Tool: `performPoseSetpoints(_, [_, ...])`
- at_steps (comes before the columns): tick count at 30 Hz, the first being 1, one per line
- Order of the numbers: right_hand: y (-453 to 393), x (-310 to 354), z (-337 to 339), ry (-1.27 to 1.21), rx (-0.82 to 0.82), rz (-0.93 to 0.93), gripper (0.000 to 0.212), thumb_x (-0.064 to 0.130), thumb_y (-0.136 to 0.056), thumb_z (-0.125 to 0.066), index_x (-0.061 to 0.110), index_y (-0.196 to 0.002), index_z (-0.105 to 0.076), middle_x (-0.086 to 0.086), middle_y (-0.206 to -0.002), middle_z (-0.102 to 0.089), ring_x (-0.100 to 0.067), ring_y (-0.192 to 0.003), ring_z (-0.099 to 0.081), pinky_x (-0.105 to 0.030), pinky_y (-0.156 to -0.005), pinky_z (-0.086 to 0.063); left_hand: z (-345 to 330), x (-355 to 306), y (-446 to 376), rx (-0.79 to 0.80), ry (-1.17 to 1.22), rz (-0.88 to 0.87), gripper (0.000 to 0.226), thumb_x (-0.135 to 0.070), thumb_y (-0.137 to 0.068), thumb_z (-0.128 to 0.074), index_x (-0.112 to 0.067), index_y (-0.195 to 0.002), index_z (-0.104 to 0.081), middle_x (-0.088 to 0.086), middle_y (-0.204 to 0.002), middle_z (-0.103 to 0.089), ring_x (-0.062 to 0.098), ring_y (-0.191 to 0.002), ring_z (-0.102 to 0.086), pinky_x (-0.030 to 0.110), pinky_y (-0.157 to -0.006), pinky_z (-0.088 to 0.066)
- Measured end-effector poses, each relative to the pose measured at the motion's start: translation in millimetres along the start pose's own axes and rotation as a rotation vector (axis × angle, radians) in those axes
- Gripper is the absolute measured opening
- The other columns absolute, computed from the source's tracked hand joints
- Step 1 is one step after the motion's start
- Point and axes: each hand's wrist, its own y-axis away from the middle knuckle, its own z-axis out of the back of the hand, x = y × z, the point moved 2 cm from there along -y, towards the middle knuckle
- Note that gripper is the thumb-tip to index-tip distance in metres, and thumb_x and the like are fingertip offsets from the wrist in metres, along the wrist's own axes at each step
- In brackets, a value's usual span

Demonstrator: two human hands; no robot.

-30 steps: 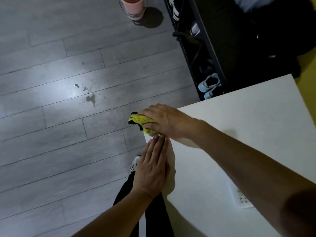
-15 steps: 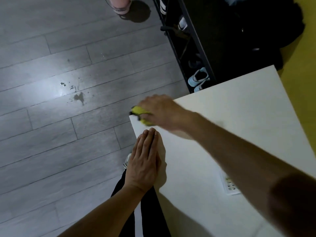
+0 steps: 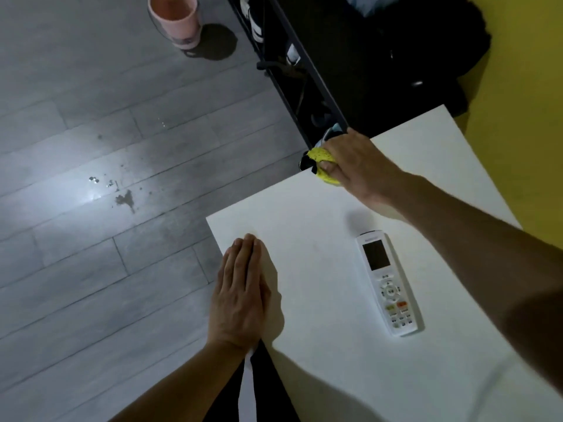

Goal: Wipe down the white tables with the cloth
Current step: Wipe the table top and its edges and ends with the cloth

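Gripping yellow cloth [image 3: 323,166] with right hand [image 3: 359,166] at tabletop [image 3: 320,214] far edge; resting left hand [image 3: 240,296] flat, fingers straight, near left corner.

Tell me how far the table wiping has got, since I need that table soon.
Done: I cannot tell; no wiped patch shows. In hand: the right hand presses the yellow cloth at the table's far left edge while the left hand rests flat near the corner. Left: the spot under the remote.
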Motion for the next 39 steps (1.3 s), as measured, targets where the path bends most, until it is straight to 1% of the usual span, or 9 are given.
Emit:
performPoseSetpoints(5, [-4.2,87.6,-19.9,-0.004,-0.034,0.107,0.036,0.044,-0.1,-0.045,0.021,-0.12,-0.063,-0.003,-0.108,-0.065,-0.03,-0.102,-0.057,-0.038,-0.096,-0.033,1.5,-3.2,-0.8,-0.024,-0.011,-0.015,0.059,-0.02,-0.104,-0.038,0.002,-0.158,-0.031,0.022,-0.164,-0.034,0.034,-0.156,-0.023,0.04,-0.131,-0.011])
performPoseSetpoints(10, [-0.3,169.9,-47.0,-0.059,-0.041,0.296,0.047,0.041,-0.098,-0.038,0.02,-0.138,-0.052,-0.002,-0.136,-0.056,-0.024,-0.124,-0.049,-0.038,-0.111,-0.028,2.6,-2.0,4.4,-0.007,-0.061,-0.022,0.06,-0.019,-0.103,-0.037,0.002,-0.158,-0.029,0.023,-0.163,-0.036,0.034,-0.154,-0.027,0.04,-0.13,-0.012])
performPoseSetpoints(13, [-2.8,130.7,-36.9,-0.062,-0.043,0.301,0.046,0.042,-0.099,-0.04,0.019,-0.138,-0.051,-0.004,-0.134,-0.057,-0.025,-0.121,-0.051,-0.04,-0.107,-0.037,4.0,-2.5,-2.5,-0.034,-0.072,-0.041,0.059,-0.019,-0.103,-0.038,0.002,-0.158,-0.03,0.022,-0.162,-0.038,0.035,-0.153,-0.029,0.041,-0.129,-0.015])
performPoseSetpoints(17, [9.4,17.5,-12.1,-0.046,-0.207,-0.002,0.044,0.044,-0.1,-0.046,0.013,-0.127,-0.06,-0.012,-0.115,-0.063,-0.036,-0.103,-0.055,-0.042,-0.09,-0.037,5.3,-5.2,-3.5,-0.058,-0.042,-0.05,0.059,-0.019,-0.103,-0.039,0.001,-0.157,-0.031,0.023,-0.162,-0.039,0.035,-0.153,-0.029,0.041,-0.13,-0.016])
performPoseSetpoints(23, [14.8,-40.9,5.7,0.005,-0.25,-0.322,0.045,0.038,-0.104,-0.03,0.006,-0.123,-0.056,-0.015,-0.12,-0.059,-0.035,-0.112,-0.049,-0.047,-0.11,-0.03,5.6,-5.3,-3.5,-0.052,-0.022,-0.024,0.061,-0.021,-0.101,-0.04,0.004,-0.156,-0.036,0.023,-0.161,-0.039,0.037,-0.153,-0.03,0.044,-0.129,-0.019])
performPoseSetpoints(27, [13.9,37.6,-17.4,-0.078,-0.254,-0.103,0.04,0.037,-0.096,-0.043,0.016,-0.126,-0.06,-0.01,-0.119,-0.062,-0.037,-0.111,-0.055,-0.05,-0.098,-0.043,7.8,-5.1,-2.3,-0.036,-0.057,-0.007,0.06,-0.023,-0.099,-0.042,0.007,-0.151,-0.042,0.026,-0.157,-0.043,0.042,-0.147,-0.037,0.054,-0.12,-0.031])
performPoseSetpoints(30, [12.8,96.8,-33.7,-0.004,-0.129,0.148,0.048,0.041,-0.1,-0.041,0.016,-0.139,-0.05,-0.006,-0.137,-0.055,-0.027,-0.129,-0.049,-0.046,-0.118,-0.028,10.6,-7.8,-8.7,-0.027,-0.086,0.05,0.056,-0.025,-0.096,-0.041,0.008,-0.14,-0.052,0.027,-0.149,-0.049,0.045,-0.135,-0.045,0.058,-0.11,-0.041])
performPoseSetpoints(33, [9.9,91.0,-29.4,0.023,-0.093,0.238,0.052,0.046,-0.103,-0.033,0.018,-0.144,-0.044,-0.003,-0.143,-0.05,-0.024,-0.134,-0.044,-0.042,-0.12,-0.024,12.5,-12.8,-22.9,-0.003,-0.117,0.091,0.055,-0.029,-0.092,-0.041,0.004,-0.133,-0.056,0.026,-0.142,-0.053,0.045,-0.125,-0.048,0.06,-0.1,-0.045])
performPoseSetpoints(39, [21.4,-35.4,-2.2,-0.041,-0.258,-0.093,0.047,0.04,-0.103,-0.037,0.009,-0.131,-0.058,-0.014,-0.127,-0.061,-0.035,-0.119,-0.055,-0.048,-0.109,-0.036,11.2,-33.0,-63.9,-0.009,-0.182,0.054,0.053,-0.013,-0.08,-0.069,0.0,-0.13,-0.058,0.024,-0.142,-0.054,0.044,-0.116,-0.054,0.055,-0.095,-0.042])
